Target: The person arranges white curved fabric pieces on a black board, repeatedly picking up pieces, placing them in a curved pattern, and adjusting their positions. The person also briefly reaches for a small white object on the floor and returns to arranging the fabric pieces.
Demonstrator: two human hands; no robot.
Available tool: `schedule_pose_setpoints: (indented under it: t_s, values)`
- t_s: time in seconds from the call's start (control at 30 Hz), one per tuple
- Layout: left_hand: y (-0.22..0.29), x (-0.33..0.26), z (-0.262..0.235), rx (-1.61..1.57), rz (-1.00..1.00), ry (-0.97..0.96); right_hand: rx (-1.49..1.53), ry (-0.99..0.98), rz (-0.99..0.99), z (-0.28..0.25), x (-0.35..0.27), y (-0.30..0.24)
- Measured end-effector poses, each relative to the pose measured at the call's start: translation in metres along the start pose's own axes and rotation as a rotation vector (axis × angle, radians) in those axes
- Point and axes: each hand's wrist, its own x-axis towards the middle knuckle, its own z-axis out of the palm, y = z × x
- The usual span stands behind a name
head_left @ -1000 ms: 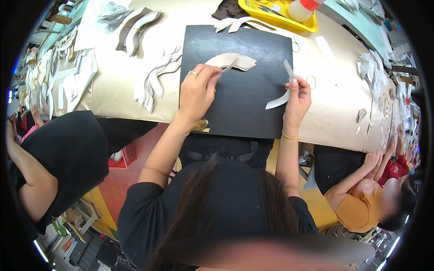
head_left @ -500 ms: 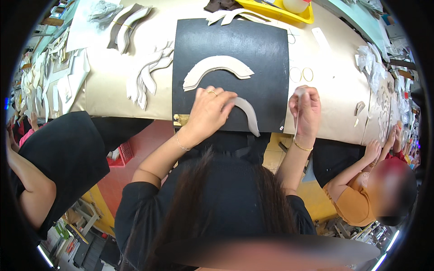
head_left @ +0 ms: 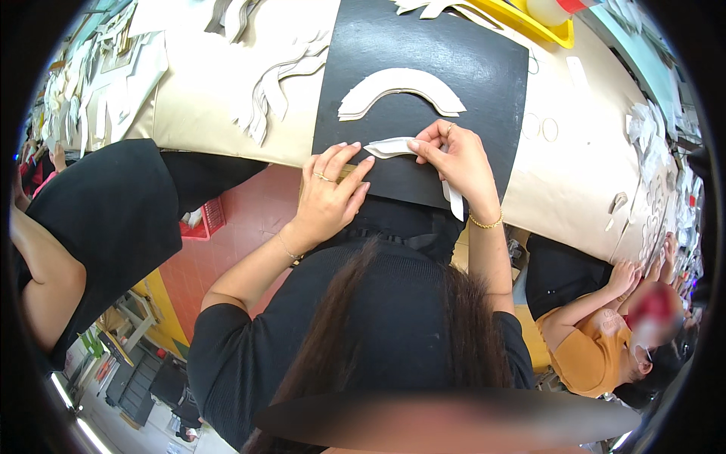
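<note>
My right hand (head_left: 459,160) pinches a curved white strip (head_left: 391,147) over the near part of the black board (head_left: 484,83). One end of the strip points left, while the other hangs below my palm near the board's front edge. My left hand (head_left: 330,189) is at the board's near left corner, holding nothing, fingers apart and fingertips close to the strip's left end. Farther back on the board lies an arched stack of off-white curved pieces (head_left: 401,79).
Left of the board is a pile of wavy pale strips (head_left: 271,85). A yellow tray (head_left: 548,29) stands at the far right, with two thin rings (head_left: 550,129) nearer me. Co-workers sit on both sides, one in an orange top (head_left: 578,352).
My left hand has let go of the grey curved piece. My right hand has moved left over the board with the strip. The whole view has shifted.
</note>
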Motion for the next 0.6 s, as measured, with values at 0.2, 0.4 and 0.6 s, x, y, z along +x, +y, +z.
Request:
schedule_pose_setpoints:
  t_s: [0.2,0.4,0.6]
  values:
    - [0.002,-0.006,0.009,0.004,-0.03,-0.019,-0.096,-0.038,0.028,0.001,0.007,-0.001]
    - [0.001,-0.006,0.01,0.033,-0.023,-0.026,-0.122,-0.038,0.042,0.002,0.009,-0.001]
    - [0.006,-0.005,0.012,0.102,-0.035,-0.041,-0.133,-0.033,0.031,0.002,0.01,-0.001]
